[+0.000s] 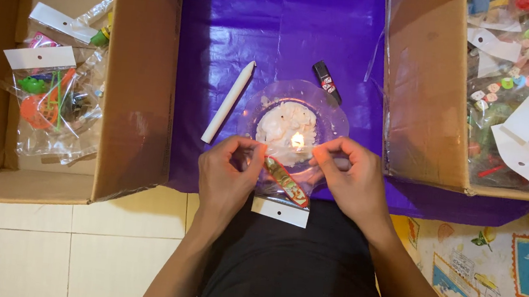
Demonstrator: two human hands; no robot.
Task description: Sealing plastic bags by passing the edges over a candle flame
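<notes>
Both hands pinch one clear plastic bag [283,184]: left hand [227,176] closed on its left top corner, right hand [353,181] closed on its right top corner, mouth stretched taut between them. Bag is small, transparent, with a white card header [280,212] hanging at its lower end and one red-and-green toy [286,181] lying slantwise inside. It sits just below a lit flame [297,140], over the near edge of a purple sheet [277,25].

Count: one flame on one clear dish [337,113] of white wax; one unlit white candle [229,101]; one black lighter [327,82]; two cardboard boxes, left [136,89] and right [425,87], each holding several bagged toys.
</notes>
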